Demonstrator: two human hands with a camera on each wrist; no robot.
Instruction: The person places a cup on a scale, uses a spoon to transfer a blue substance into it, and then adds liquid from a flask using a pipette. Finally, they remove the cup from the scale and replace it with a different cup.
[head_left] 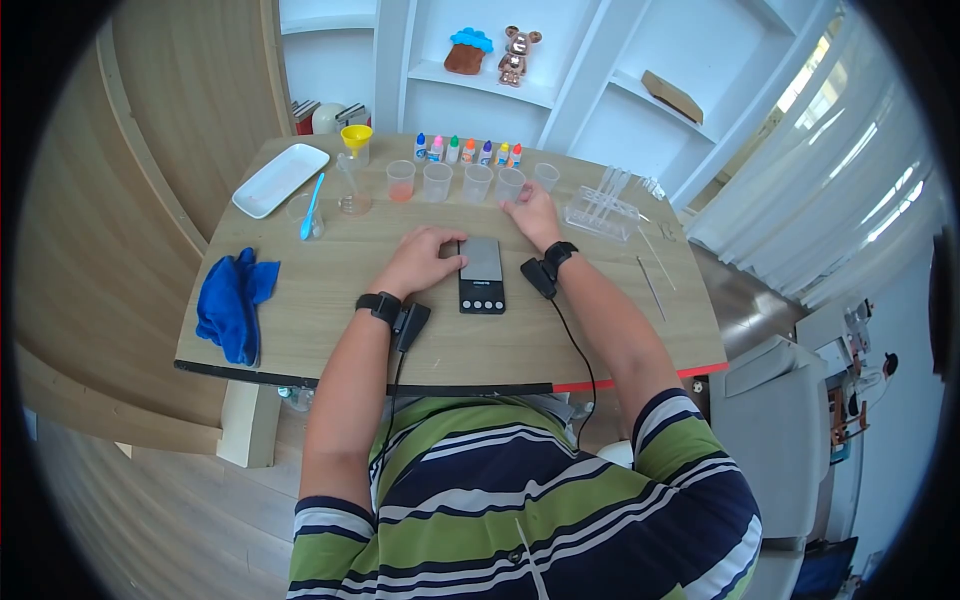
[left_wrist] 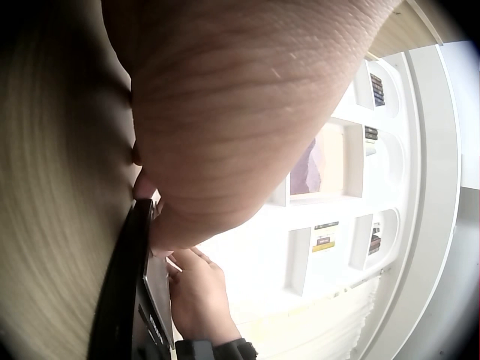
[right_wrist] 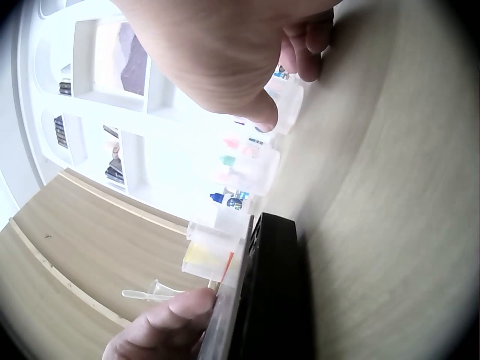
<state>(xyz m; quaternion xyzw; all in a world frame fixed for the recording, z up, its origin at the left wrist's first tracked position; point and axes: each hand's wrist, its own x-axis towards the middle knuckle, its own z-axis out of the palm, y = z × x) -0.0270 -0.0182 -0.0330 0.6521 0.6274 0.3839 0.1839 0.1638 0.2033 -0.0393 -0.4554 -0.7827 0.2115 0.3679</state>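
Note:
In the head view, a digital scale point(head_left: 482, 262) lies mid-table, its metal plate point(right_wrist: 219, 330) bare. My left hand point(head_left: 415, 262) rests at the scale's left side, thumb on the plate edge and fingers near its top corner. My right hand point(head_left: 533, 217) reaches past the scale and holds a clear plastic cup point(head_left: 510, 183) between thumb and fingers. That cup stands in a row with other cups, one with pink liquid point(head_left: 400, 190). From the right wrist view, the thumb is on the near side of the cup, and the fingertips are partly hidden.
Small dropper bottles point(head_left: 470, 151) line up behind the cups. At left are a white tray point(head_left: 240, 198), a beaker, a yellow funnel point(head_left: 356, 134), a blue spoon point(head_left: 311, 210) in a cup and a blue cloth point(head_left: 232, 305). A test tube rack point(head_left: 602, 218) and thin rods point(head_left: 651, 287) are at right.

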